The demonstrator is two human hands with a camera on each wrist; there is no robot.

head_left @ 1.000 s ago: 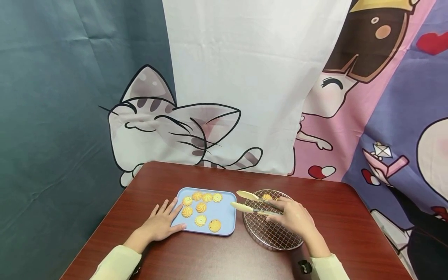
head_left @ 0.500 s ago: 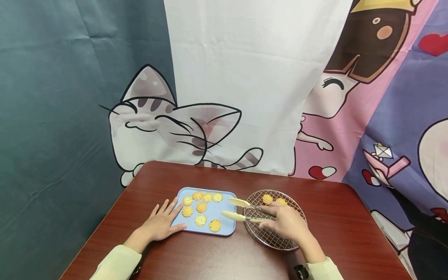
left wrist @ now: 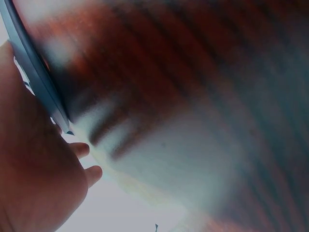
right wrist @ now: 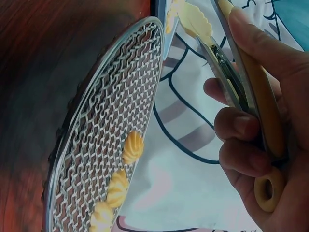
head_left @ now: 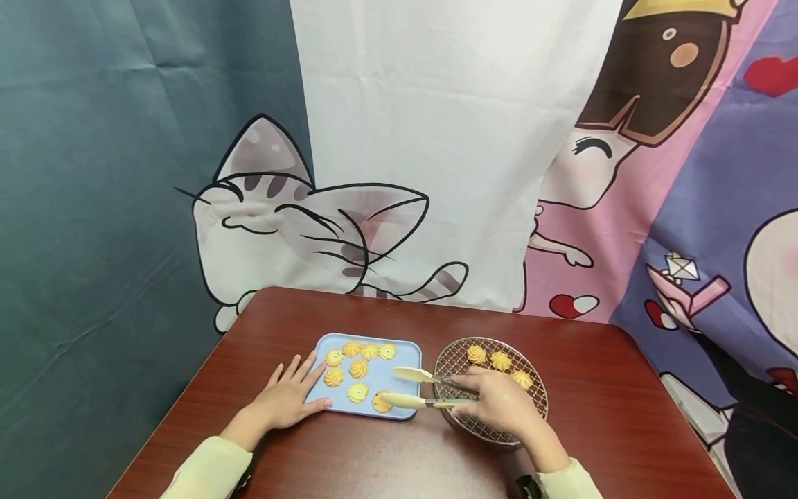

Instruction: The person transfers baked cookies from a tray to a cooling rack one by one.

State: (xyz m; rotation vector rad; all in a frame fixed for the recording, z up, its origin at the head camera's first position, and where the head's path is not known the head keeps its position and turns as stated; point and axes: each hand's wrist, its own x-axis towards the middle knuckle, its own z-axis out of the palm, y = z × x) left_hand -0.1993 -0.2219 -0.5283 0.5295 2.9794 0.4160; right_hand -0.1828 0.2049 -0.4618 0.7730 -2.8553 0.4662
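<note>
My right hand grips a pair of cream-tipped tongs, fingers curled round the handles. The tongs' tips are spread apart over the right part of a light blue tray, and the nearer tip overlaps a round flat cookie in the head view. Several golden swirl cookies lie on the tray's left and back. My left hand rests with spread, straight fingers at the tray's left edge, its thumb at the front rim. The left wrist view shows this hand beside the tray's edge.
A round wire mesh rack stands right of the tray, under my right hand. Three cookies sit along its back right side. Both stand on a dark red wooden table. A printed cloth hangs behind the table.
My right hand has moved left and toward me with the tongs, from over the rack to over the tray. More cookies on the rack have come into sight. The left hand stays put.
</note>
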